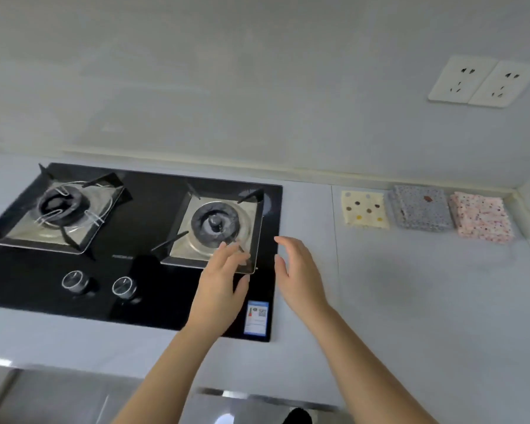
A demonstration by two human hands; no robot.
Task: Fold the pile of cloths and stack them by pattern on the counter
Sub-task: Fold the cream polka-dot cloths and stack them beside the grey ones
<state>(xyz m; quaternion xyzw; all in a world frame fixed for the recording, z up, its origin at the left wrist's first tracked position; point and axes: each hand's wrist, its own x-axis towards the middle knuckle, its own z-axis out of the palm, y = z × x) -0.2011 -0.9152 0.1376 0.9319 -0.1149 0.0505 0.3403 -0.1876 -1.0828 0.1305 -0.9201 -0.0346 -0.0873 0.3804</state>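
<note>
Counter [410, 301] grey, hob [153, 301] inset, cloths [423, 212] near corner, left hand [221, 289], right hand [297, 276], grip spread

The person's left hand [224, 283] and right hand [297, 276] are bare, as are both wrists. The left forearm [169, 362] and right forearm [371, 356] are bare as well, uncovered all the way to the lower edge of the view. The fingers [288, 244] are slim; those of the left hand are blurred. A dark rounded shape [297, 417] between the arms may be a shoe; it is too cut off to tell.
</note>
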